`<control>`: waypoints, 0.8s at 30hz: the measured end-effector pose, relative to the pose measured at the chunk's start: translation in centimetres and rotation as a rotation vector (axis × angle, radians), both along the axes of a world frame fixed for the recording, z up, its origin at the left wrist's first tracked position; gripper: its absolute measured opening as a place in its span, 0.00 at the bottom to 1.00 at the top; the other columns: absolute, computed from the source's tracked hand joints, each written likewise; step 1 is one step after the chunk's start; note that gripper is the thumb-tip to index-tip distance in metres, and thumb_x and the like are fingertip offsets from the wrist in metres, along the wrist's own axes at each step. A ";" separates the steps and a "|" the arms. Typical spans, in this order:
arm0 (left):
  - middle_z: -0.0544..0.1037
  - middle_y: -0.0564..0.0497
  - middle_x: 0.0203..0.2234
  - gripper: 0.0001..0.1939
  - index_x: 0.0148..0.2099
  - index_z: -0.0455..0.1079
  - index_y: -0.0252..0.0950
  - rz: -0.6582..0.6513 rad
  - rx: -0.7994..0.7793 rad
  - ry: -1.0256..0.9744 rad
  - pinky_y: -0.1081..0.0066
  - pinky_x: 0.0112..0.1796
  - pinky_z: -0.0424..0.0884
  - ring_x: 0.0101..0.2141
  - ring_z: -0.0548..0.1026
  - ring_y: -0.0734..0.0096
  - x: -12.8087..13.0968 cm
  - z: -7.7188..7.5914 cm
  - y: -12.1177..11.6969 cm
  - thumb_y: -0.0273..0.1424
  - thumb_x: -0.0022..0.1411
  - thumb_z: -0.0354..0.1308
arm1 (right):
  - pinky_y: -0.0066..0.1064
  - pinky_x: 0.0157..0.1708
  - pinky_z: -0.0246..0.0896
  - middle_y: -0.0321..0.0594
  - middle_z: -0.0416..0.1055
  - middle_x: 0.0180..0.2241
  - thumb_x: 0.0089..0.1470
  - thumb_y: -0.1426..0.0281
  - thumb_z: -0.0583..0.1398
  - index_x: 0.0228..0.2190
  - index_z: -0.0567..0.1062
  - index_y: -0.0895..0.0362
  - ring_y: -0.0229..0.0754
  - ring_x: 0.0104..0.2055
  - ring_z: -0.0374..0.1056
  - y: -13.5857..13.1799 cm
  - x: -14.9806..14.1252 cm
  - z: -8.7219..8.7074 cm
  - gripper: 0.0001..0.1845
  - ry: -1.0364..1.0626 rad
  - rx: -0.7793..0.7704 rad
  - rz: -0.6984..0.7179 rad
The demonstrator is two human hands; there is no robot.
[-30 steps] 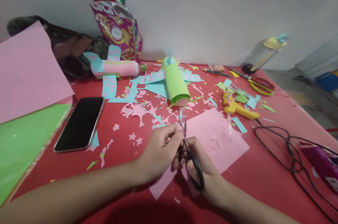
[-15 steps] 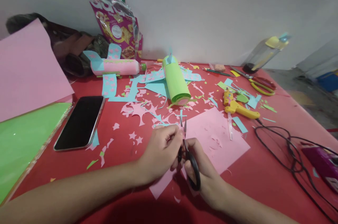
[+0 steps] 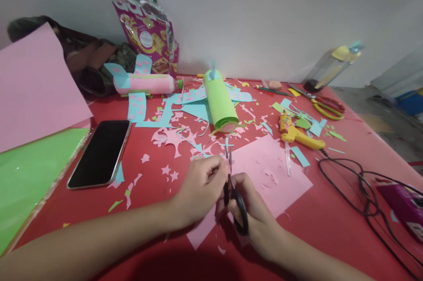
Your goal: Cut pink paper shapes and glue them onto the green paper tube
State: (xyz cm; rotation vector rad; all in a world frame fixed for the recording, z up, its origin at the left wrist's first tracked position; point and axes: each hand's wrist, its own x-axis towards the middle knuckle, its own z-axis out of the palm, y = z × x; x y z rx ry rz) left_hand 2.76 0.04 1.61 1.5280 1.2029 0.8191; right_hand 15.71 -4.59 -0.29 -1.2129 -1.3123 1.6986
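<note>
My right hand (image 3: 253, 210) is closed round the black handles of a pair of scissors (image 3: 241, 215), whose narrow blades point away from me and stand only slightly apart. My left hand (image 3: 206, 186) pinches a small piece of pink paper (image 3: 227, 163) at the blades; most of that piece is hidden by the fingers. Beneath both hands lies a pink paper sheet (image 3: 264, 166) with some small cut bits on it. Two pink paper stars (image 3: 173, 176) rest on the red table to the left. Beyond the hands lies a green paper-covered tube (image 3: 221, 102) with blue wings.
A phone (image 3: 101, 153) lies at left, beside green and pink sheets. Behind it are a pink paper-covered bottle (image 3: 150, 84) and a purple snack bag (image 3: 148, 36). At right are a yellow glue gun (image 3: 304, 137), its black cable, and larger scissors (image 3: 327, 106). Paper scraps litter the table.
The scissor blades have come closer together at the pink piece, and the handle loop under my right thumb has shifted slightly left. My left hand has barely moved.
</note>
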 end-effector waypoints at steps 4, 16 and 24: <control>0.58 0.58 0.12 0.15 0.18 0.51 0.36 -0.027 -0.034 0.003 0.78 0.20 0.56 0.17 0.58 0.79 -0.1 0.2 0.2 0.30 0.57 0.42 | 0.25 0.17 0.54 0.29 0.57 0.22 0.47 0.50 0.54 0.30 0.54 0.52 0.31 0.19 0.56 0.0 -0.1 -0.4 0.21 0.075 -0.050 -0.037; 0.55 0.58 0.14 0.14 0.18 0.51 0.35 -0.160 -0.105 0.017 0.77 0.22 0.54 0.19 0.56 0.79 -0.4 0.0 0.8 0.29 0.55 0.42 | 0.25 0.21 0.54 0.26 0.58 0.22 0.42 0.59 0.62 0.26 0.55 0.53 0.29 0.19 0.54 1.6 0.3 -0.1 0.20 0.260 -0.069 -0.276; 0.52 0.59 0.15 0.13 0.19 0.50 0.35 -0.455 -0.196 0.068 0.77 0.20 0.49 0.18 0.52 0.80 -0.5 -0.7 1.2 0.29 0.54 0.43 | 0.23 0.24 0.54 0.28 0.61 0.25 0.38 0.75 0.64 0.26 0.57 0.54 0.31 0.25 0.58 2.3 0.6 0.2 0.19 0.242 -0.030 -0.423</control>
